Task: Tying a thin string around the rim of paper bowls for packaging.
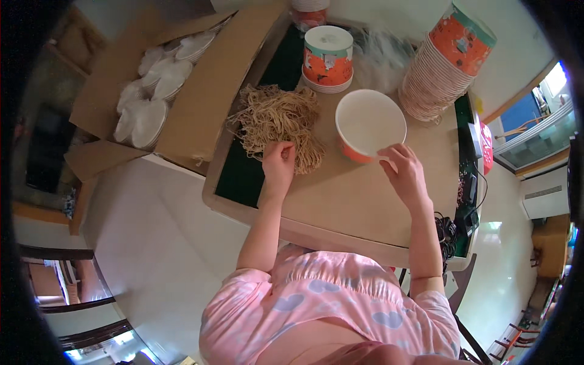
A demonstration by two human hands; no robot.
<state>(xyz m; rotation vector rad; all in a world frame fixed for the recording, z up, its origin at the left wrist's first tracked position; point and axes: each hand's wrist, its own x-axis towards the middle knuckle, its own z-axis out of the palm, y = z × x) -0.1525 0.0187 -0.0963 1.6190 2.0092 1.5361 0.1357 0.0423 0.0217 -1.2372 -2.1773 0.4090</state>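
Note:
A tangled pile of tan cord (pixel 277 118) lies on the table. At its near edge, my left hand (pixel 280 165) is closed, its curled fingers on some of the cord. To the right of the pile stands a paper bucket (pixel 371 125), white inside and orange outside, its mouth tilted toward me. My right hand (pixel 406 176) is beside the bucket's near right rim. Its thumb and fingers are bent but apart, with nothing visible between them. Whether the fingertips touch the rim I cannot tell.
An upside-down orange and green bucket (pixel 328 58) stands behind the cord. A tall leaning stack of nested buckets (pixel 447 64) is at the back right, with clear plastic wrap (pixel 383 58) beside it. An open carton (pixel 201 91) holds white lids (pixel 149 121). Black cables (pixel 447 234) hang at the right edge.

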